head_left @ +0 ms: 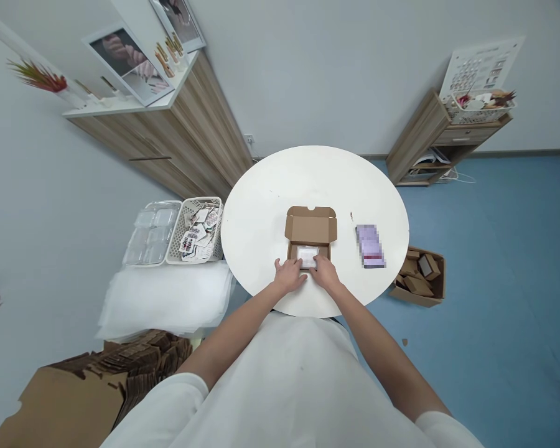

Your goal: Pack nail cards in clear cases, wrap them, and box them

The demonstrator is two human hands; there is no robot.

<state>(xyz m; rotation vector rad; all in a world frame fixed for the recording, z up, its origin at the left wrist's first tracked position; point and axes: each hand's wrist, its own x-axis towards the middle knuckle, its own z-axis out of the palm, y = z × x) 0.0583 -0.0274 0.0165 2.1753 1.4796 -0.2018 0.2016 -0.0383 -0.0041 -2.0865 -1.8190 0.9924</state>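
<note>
An open brown cardboard box (310, 229) lies on the white round table (261, 199), its lid tilted up and away from me. Inside its tray is a small flat packet (307, 255), whitish and see-through; its contents are too small to make out. My left hand (289, 275) reaches over the box's near left edge, fingertips on the packet's left side, the outer fingers bent on the left. From the right, my right hand (325, 274) closes its fingertips on the packet's near right side. The box's front edge is partly hidden by both hands.
A blurred-out purple object (371, 246) lies on the table's right. At left stand a white basket of printed cards (200, 231), clear plastic trays (153, 233) and film sheets (163, 295). Folded cardboard (154, 361) is stacked nearby. A carton of small boxes (420, 277) is at right.
</note>
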